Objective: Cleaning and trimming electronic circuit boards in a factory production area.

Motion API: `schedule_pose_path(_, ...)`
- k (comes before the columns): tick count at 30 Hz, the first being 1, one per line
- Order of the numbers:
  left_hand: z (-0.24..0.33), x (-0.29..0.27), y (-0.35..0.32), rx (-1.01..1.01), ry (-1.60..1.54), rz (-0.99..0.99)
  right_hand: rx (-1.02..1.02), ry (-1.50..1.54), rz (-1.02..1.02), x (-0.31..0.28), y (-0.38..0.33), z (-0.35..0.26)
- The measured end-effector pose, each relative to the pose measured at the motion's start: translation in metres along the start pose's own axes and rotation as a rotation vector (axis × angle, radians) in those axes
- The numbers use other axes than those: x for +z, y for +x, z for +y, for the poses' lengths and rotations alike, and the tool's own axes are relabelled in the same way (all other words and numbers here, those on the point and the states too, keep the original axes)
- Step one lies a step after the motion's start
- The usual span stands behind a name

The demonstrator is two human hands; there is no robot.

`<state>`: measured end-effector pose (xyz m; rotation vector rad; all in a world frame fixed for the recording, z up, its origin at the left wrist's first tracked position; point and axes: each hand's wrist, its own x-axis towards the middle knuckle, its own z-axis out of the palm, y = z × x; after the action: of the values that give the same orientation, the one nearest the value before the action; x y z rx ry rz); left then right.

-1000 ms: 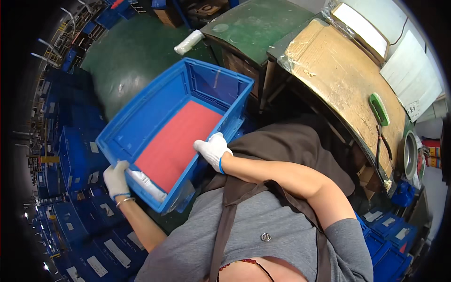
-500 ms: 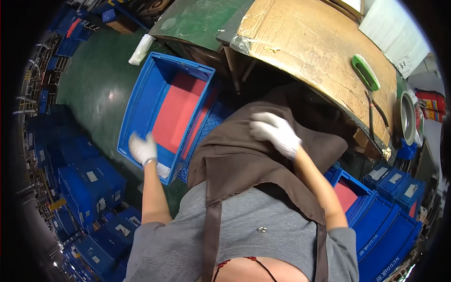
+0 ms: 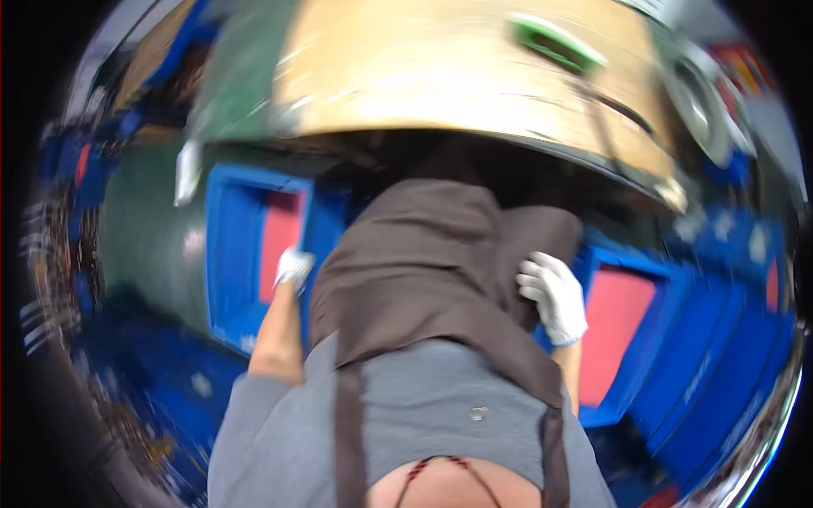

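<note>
My left hand (image 3: 294, 267), in a white glove, is at the right rim of a blue plastic crate (image 3: 217, 254) on my left. Motion smears its fingers, so whether they grip the rim does not show. A flat red surface (image 3: 280, 229) shows inside that crate. My right hand (image 3: 555, 296), gloved in white too, is at the right edge of my brown apron (image 3: 415, 254), close to a second blue crate (image 3: 669, 326). Its fingers are slightly bent and apart, with nothing seen in them. Another red surface (image 3: 618, 322) lies inside the right crate.
A cardboard-covered table (image 3: 406, 76) stands ahead, bearing a green brush (image 3: 557, 44) and blurred pliers (image 3: 622, 118). A metal bowl (image 3: 699, 106) is at its right. Blue crates (image 3: 720, 364) line my right side; more blue boxes (image 3: 161, 364) stand at the lower left.
The view has swung toward the right crate. My left hand has gone from the left crate's near end to its right rim. My right hand has moved off my lap toward the right crate.
</note>
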<state>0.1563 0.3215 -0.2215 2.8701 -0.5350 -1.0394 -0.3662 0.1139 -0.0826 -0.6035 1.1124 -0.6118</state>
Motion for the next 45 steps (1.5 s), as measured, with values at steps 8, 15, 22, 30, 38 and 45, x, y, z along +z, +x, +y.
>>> schedule_pose_path(8, 0.128, 0.044, 0.007, 0.704, 0.354, -0.395, -0.168, -0.197, 0.559, -0.105, -0.052, 0.001)
schedule_pose_path(15, 0.152, 0.015, 0.001, 0.908, 0.671, -0.400, 0.363, -1.119, 1.070, -0.209, -0.053, 0.082)
schedule_pose_path(22, 0.155, -0.066, 0.013, 0.994, 0.929, -0.274, 0.383, -1.230, 0.919, -0.256, -0.007, 0.119)
schedule_pose_path(30, 0.295, -0.084, -0.146, 1.242, 0.749, -0.057, -0.244, -0.790, 1.700, -0.250, -0.117, 0.047)
schedule_pose_path(38, 0.402, -0.055, -0.266, 1.582, 0.440, -0.544, -0.665, -1.185, 1.630, -0.155, -0.151, -0.019)
schedule_pose_path(45, 0.434, 0.024, -0.338, 1.371, 0.052, -1.117, -1.079, -1.078, 1.196, 0.023, -0.074, -0.009)
